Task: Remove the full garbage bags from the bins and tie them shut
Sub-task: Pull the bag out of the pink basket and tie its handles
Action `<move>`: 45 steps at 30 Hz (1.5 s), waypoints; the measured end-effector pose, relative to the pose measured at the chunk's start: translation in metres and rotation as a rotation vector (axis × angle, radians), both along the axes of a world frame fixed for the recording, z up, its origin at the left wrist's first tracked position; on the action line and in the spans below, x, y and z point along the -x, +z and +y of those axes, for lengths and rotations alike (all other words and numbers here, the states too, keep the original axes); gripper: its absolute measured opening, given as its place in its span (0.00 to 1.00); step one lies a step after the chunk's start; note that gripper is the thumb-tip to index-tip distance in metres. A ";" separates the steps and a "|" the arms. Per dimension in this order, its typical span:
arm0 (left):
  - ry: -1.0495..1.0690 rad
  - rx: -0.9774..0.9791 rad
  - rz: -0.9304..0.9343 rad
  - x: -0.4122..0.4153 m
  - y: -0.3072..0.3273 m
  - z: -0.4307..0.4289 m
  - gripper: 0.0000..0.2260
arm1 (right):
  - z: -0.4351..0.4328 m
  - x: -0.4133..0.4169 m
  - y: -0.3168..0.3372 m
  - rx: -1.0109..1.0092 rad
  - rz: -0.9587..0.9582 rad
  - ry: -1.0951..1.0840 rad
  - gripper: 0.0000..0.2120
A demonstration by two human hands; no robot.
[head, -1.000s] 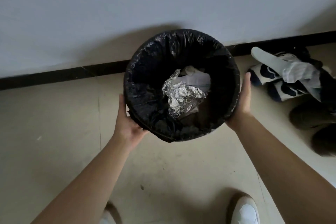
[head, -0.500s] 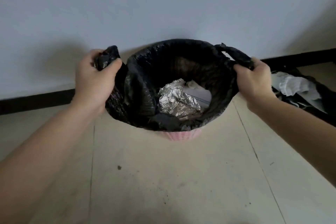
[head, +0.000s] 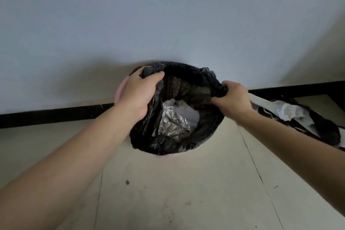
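Observation:
A black garbage bag (head: 186, 142) sits in a pink bin (head: 120, 90) on the floor against the wall. Only a sliver of the bin's rim shows at the left and under the bag's front. Crumpled silver foil (head: 172, 123) and pale paper lie inside the bag. My left hand (head: 139, 94) is clenched on the bag's left edge, gathered into a bunch. My right hand (head: 232, 100) is clenched on the bag's right edge. The bag's mouth is open between the two hands.
A grey wall (head: 168, 24) with a black skirting strip (head: 56, 115) stands right behind the bin. A heap of dark and white cloth and paper (head: 291, 115) lies on the floor at the right, close to my right forearm. Pale floor tiles (head: 177, 192) stretch toward me.
From flat on the bin's sides, both hands went to the bag's rim and gripped it. Since half a second ago they have drawn the two edges inward, narrowing the mouth.

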State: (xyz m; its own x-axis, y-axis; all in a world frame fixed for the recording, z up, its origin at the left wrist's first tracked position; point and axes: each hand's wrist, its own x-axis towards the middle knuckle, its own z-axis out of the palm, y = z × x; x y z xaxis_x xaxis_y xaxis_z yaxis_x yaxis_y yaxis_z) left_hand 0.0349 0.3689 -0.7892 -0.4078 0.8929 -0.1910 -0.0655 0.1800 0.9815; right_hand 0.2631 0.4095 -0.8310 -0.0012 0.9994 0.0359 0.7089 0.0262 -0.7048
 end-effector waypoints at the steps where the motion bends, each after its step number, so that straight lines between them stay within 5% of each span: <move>1: -0.009 0.007 -0.057 -0.003 0.004 0.000 0.01 | -0.008 0.005 -0.006 -0.029 -0.009 0.018 0.08; 6: 0.057 -0.130 -0.144 -0.017 0.033 0.002 0.05 | -0.049 0.031 -0.027 -0.343 -0.289 0.517 0.08; 10: 0.144 -0.224 -0.105 0.003 0.052 -0.003 0.05 | -0.039 0.039 -0.013 -0.410 -0.380 0.388 0.11; 16: 0.306 -0.310 -0.205 0.047 0.082 -0.004 0.10 | -0.012 0.045 0.057 -0.341 0.378 0.050 0.16; 23: 0.295 -0.478 -0.192 0.053 0.109 -0.010 0.08 | 0.004 0.047 0.108 -0.457 0.642 0.056 0.17; 27: 0.104 -0.511 -0.258 0.049 0.116 -0.013 0.09 | 0.006 0.044 0.131 -0.534 0.845 0.029 0.14; 30: -0.131 -0.549 -0.172 0.049 0.107 -0.008 0.10 | 0.008 0.045 0.131 -0.435 0.683 0.136 0.08; 34: -0.006 -0.329 0.219 0.057 0.055 -0.001 0.16 | 0.024 0.033 0.086 -0.151 0.307 0.145 0.14; 37: -0.042 -0.229 0.236 0.059 0.024 -0.008 0.23 | 0.027 0.008 0.058 -0.044 0.139 0.149 0.19; 39: -0.091 -0.202 0.245 0.058 0.008 -0.018 0.33 | 0.023 -0.013 0.039 0.008 0.136 0.196 0.28; 41: -0.118 -0.186 0.461 0.059 -0.017 -0.033 0.44 | 0.015 -0.031 0.017 0.018 0.122 0.235 0.43; 45: -0.349 -0.095 0.818 0.041 -0.068 -0.054 0.52 | 0.000 -0.049 -0.028 -0.003 -0.162 0.201 0.54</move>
